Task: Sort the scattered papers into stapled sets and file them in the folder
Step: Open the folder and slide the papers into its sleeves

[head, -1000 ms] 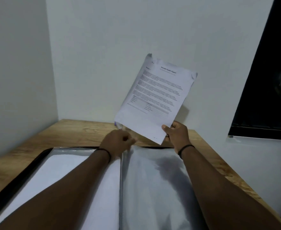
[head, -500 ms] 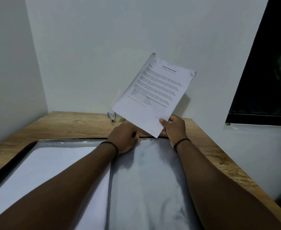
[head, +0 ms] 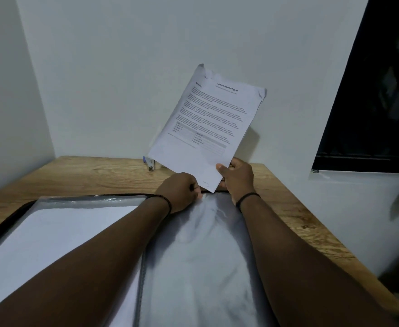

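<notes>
My right hand (head: pixel 236 179) grips the lower corner of a stapled paper set (head: pixel 205 128), a printed report held upright and tilted above the folder's far edge. An open folder (head: pixel 87 232) lies flat on the wooden desk, with a white sheet in its left sleeve and a shiny clear plastic sleeve (head: pixel 201 260) on the right. My left hand (head: pixel 179 192) pinches the top edge of that right sleeve, just below the paper set's bottom corner. A stapler (head: pixel 149 164) stands on the desk behind the papers, partly hidden by them.
The wooden desk (head: pixel 94 175) sits in a corner between two white walls. Its right edge runs diagonally toward me. A dark window (head: pixel 377 90) fills the upper right.
The paper set has come down and its bottom corner now sits at the sleeve's top edge beside my left hand. The view has shifted, showing more of the stapler.
</notes>
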